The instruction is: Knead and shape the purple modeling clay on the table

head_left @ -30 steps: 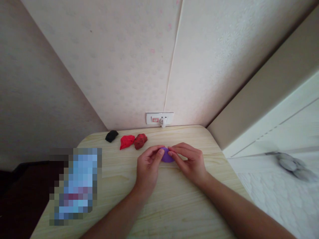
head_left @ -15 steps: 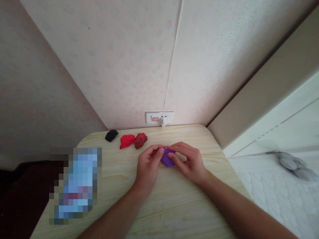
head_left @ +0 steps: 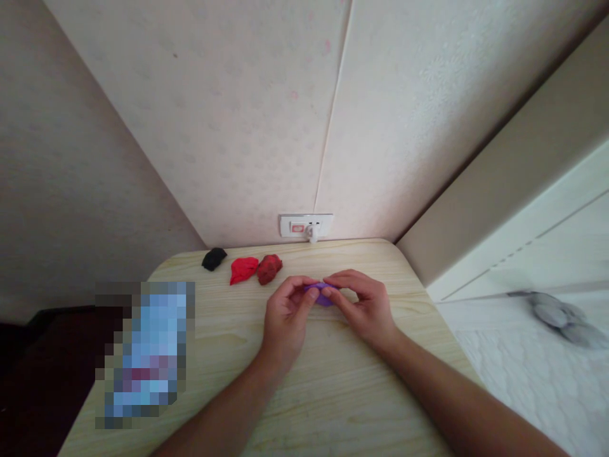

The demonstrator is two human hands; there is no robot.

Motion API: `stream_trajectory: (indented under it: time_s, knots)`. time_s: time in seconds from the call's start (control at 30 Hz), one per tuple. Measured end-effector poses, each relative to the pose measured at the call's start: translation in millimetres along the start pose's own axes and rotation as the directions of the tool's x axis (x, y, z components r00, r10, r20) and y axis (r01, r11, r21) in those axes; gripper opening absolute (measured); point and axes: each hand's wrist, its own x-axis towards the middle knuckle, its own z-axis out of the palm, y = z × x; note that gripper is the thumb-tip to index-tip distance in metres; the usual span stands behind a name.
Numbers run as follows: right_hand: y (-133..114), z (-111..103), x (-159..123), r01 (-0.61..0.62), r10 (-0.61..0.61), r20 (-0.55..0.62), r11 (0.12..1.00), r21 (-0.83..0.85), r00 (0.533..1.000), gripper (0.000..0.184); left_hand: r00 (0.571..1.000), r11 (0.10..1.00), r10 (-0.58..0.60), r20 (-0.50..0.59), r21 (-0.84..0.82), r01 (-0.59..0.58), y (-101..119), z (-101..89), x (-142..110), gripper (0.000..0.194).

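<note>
A soft purple piece of modelling clay (head_left: 326,300) is pinched between my two hands above the wooden tabletop (head_left: 333,387). My left hand (head_left: 287,315) grips its left side, thumb in front and fingers behind. On the right side, my right hand (head_left: 370,306) holds it the same way, with the two thumb tips close together. The fingers cover part of the clay. Up and left of my hands lie a dark red mottled lump (head_left: 269,269), a bright red lump (head_left: 243,270) and a black lump (head_left: 214,259).
A pixelated blue item (head_left: 150,352) lies at the table's left side. A wall socket (head_left: 306,226) with a white plug sits just above the back edge. To the right are a pale cabinet (head_left: 523,209) and a white quilted surface (head_left: 537,381) with a grey object on it.
The purple clay showed as a wide, rounded flat face before; now less of it shows, as a narrower shape. Both thumbs have drawn closer together over it.
</note>
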Motion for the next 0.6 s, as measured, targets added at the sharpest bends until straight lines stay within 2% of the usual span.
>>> stream_trajectory:
  time_s: [0.13,0.27,0.4,0.6]
  knots:
    - [-4.4,2.2,0.6,-0.027,0.027,-0.011,1.000,-0.008,1.000,0.014,0.999,0.996,0.050,-0.018,0.079,-0.049,5.2,1.7,-1.1,0.013]
    - [-5.5,4.2,-0.4,-0.077,0.076,0.018,0.996,0.053,0.997,0.012,0.993,0.984,0.109,-0.044,0.145,-0.101,7.0,1.0,-2.3,0.011]
    - [-3.5,4.4,-1.0,-0.097,0.096,0.014,0.988,0.116,0.995,0.014,0.991,0.966,0.131,-0.009,0.224,-0.126,7.4,-1.0,-1.9,0.013]
    - [-5.3,2.4,-0.9,0.009,-0.011,0.028,0.997,0.077,1.000,0.017,0.980,0.944,0.189,0.053,0.266,-0.197,6.6,-2.5,-0.7,0.009]
